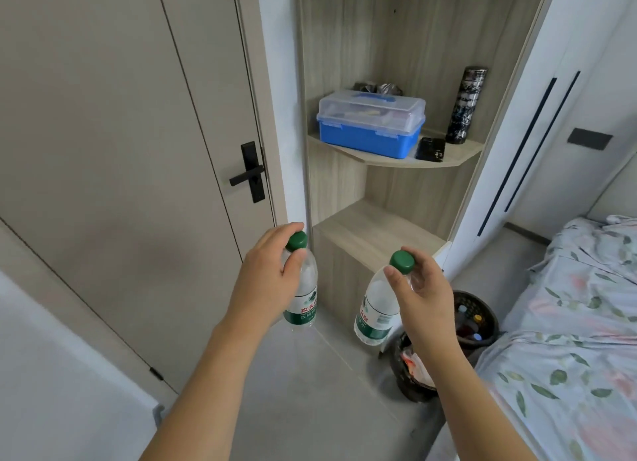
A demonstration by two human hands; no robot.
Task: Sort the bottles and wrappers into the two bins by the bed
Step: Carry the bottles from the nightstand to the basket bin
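Fingers (295, 261) of your left hand (265, 281) and fingers (391, 275) of your right hand (422, 296) each pinch a clear bottle at the neck, closed around it just under the green cap

Your left bottle (303, 298) hangs upright in front of the door (120, 133); your right bottle (377, 309) hangs tilted above the floor (310, 391), near two dark bins by the bed (568, 322). Your far bin (477, 317) holds small bottles with coloured caps, and your near bin (413, 374), just beside it, holds crumpled wrappers (415, 362). On the shelf (396, 157) above sit a blue lidded box (370, 126) and a tall dark patterned cylinder (465, 105)
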